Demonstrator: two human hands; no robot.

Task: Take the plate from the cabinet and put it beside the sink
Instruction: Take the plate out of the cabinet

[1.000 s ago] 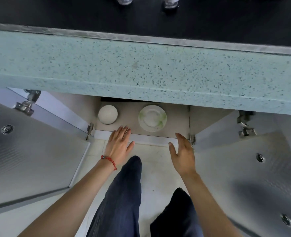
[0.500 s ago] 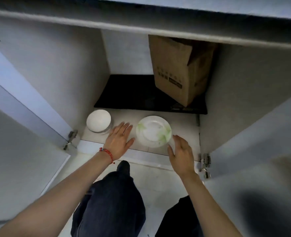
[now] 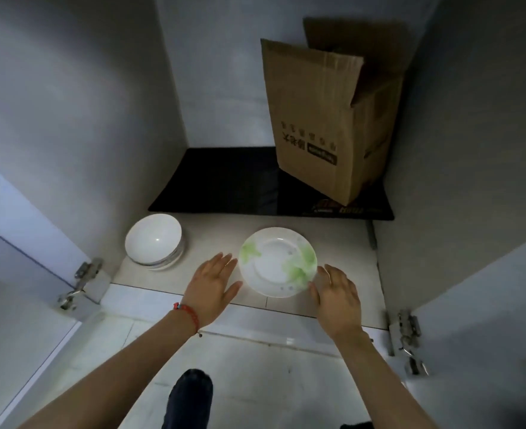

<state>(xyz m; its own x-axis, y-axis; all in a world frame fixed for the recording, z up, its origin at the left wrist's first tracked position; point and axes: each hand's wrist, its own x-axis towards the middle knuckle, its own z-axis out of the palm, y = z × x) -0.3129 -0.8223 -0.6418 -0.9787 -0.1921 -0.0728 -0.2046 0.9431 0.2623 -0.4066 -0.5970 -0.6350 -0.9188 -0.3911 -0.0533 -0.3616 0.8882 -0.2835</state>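
A white plate with green leaf marks [image 3: 275,262] lies flat on the cabinet floor [image 3: 348,274], near its front edge. My left hand [image 3: 212,286] is open, palm down, just left of the plate, with the thumb close to its rim. My right hand [image 3: 337,294] is open at the plate's right front rim, fingertips at or touching the edge. Neither hand holds the plate. A red cord bracelet circles my left wrist.
A stack of white bowls [image 3: 154,241] sits at the cabinet's front left. A brown cardboard box [image 3: 326,119] stands on a black mat [image 3: 224,184] at the back. Both cabinet doors stand open, hinges [image 3: 80,283] at left and hinges [image 3: 405,332] at right.
My view dropped from the countertop edge to inside the cabinet. Both hands moved forward and now flank the plate, the right one reaching its rim.
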